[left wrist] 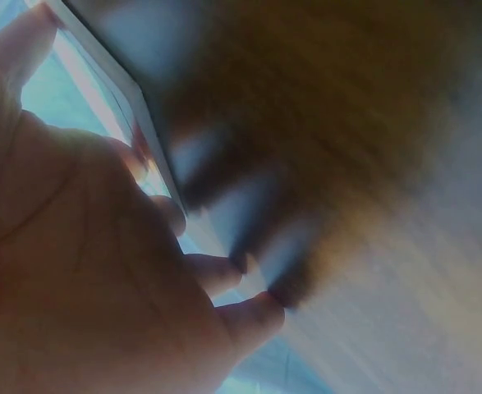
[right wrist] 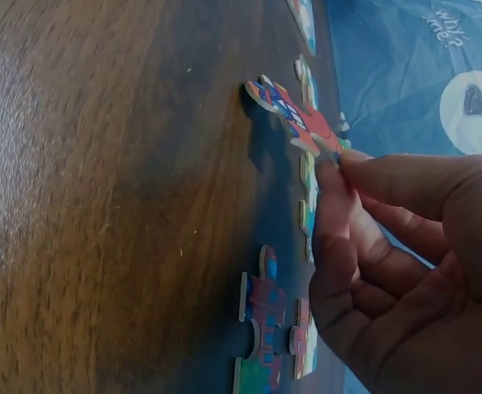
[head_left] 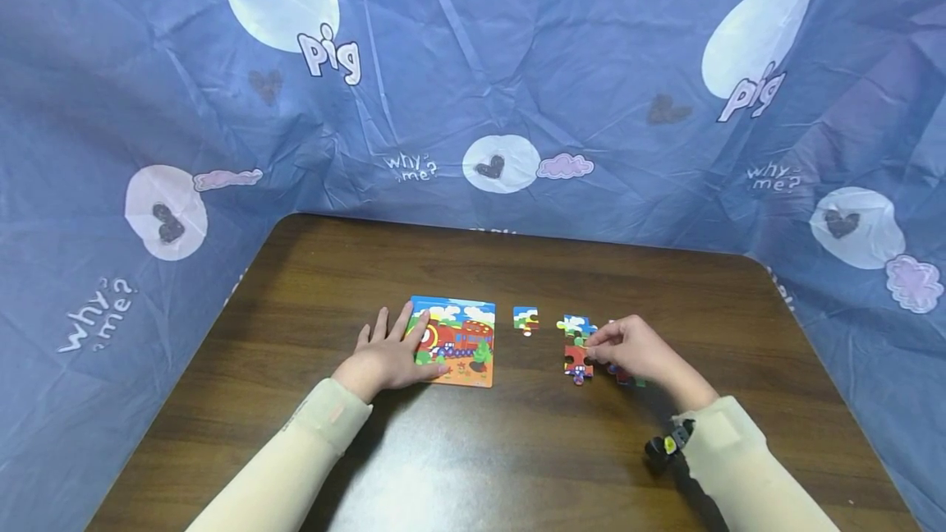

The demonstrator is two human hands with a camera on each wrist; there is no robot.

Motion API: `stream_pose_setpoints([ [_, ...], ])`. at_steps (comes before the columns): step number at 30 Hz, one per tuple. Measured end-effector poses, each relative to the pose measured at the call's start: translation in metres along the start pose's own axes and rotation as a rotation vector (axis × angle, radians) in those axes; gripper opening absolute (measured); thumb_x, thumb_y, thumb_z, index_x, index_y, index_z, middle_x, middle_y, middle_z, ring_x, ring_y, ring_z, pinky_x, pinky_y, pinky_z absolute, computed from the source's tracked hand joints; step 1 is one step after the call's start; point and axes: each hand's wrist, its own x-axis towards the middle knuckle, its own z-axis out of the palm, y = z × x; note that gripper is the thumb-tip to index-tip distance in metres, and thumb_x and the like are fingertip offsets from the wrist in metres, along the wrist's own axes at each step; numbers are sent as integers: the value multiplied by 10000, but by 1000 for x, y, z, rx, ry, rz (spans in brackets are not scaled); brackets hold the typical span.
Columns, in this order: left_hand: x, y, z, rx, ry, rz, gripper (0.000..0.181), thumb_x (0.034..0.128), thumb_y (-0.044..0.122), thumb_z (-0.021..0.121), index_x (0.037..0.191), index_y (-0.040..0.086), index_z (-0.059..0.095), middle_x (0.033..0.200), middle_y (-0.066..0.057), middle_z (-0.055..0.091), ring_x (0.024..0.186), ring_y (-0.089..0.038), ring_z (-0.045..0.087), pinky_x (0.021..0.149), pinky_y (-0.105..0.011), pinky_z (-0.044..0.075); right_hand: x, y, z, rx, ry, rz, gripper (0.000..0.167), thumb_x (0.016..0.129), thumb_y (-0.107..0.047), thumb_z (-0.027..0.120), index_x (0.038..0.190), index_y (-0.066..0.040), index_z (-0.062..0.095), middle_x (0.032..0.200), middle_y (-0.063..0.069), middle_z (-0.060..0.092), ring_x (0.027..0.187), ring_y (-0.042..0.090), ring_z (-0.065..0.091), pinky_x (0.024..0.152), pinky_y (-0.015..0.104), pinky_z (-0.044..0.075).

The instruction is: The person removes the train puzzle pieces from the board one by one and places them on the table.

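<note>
My left hand (head_left: 384,358) lies with spread, straight fingers on the left part of a square train picture card (head_left: 470,355); in the left wrist view the palm (left wrist: 84,254) and fingertips are at the card's edge. My right hand (head_left: 628,349) pinches a red puzzle piece (head_left: 576,359) between thumb and index finger. In the right wrist view that piece (right wrist: 302,123) is tilted and lifted off the table, held at one corner by the right hand (right wrist: 405,238). Behind it lies a piece with sky and green (head_left: 576,324). Other pieces are partly hidden under the right hand.
A single sky piece (head_left: 525,318) lies between the card and the held piece. Near the right hand, a dark red and green piece (right wrist: 261,328) and a red and yellow one (right wrist: 304,338) lie on the wooden table (head_left: 443,450). A blue printed cloth (head_left: 458,89) hangs behind.
</note>
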Motion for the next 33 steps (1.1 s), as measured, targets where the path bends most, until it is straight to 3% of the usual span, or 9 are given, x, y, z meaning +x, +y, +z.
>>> stream_pose_setpoints([
  [4,-3,2,-3,-24,-1,0,1096,826,888,437,1647,295,18,1682,-37,-172,1503,-438,-114,1146,-657,13,3,1,4,-50,21,16,54,900,-57,740,908,-27,784,797,20,693,659,195,617,561,331,503],
  [10,-4,3,-4,-33,3,6,1096,826,884,449,1650,287,41,1687,-41,-152,1506,-432,-106,1148,-654,12,5,2,10,-76,31,127,59,860,-43,730,904,-47,770,707,26,614,536,158,550,475,333,492],
  [20,-5,2,-4,-38,0,8,1113,813,904,431,1648,288,27,1684,-43,-161,1503,-436,-118,1146,-658,7,10,-1,14,-202,37,51,39,859,-35,783,839,-50,753,700,-9,632,515,138,556,473,333,495],
  [28,-12,6,-8,-37,2,7,1092,837,879,438,1654,269,47,1691,-49,-139,1505,-436,-106,1149,-649,-1,12,-3,16,-232,31,70,65,870,-21,778,819,-45,746,694,-13,650,506,129,551,469,313,492],
  [33,-4,1,-1,-17,15,4,1106,810,913,411,1647,304,20,1685,-29,-164,1505,-436,-104,1144,-661,16,13,-1,16,-228,33,80,76,878,-31,784,819,-74,761,728,-14,662,526,144,562,481,329,502],
])
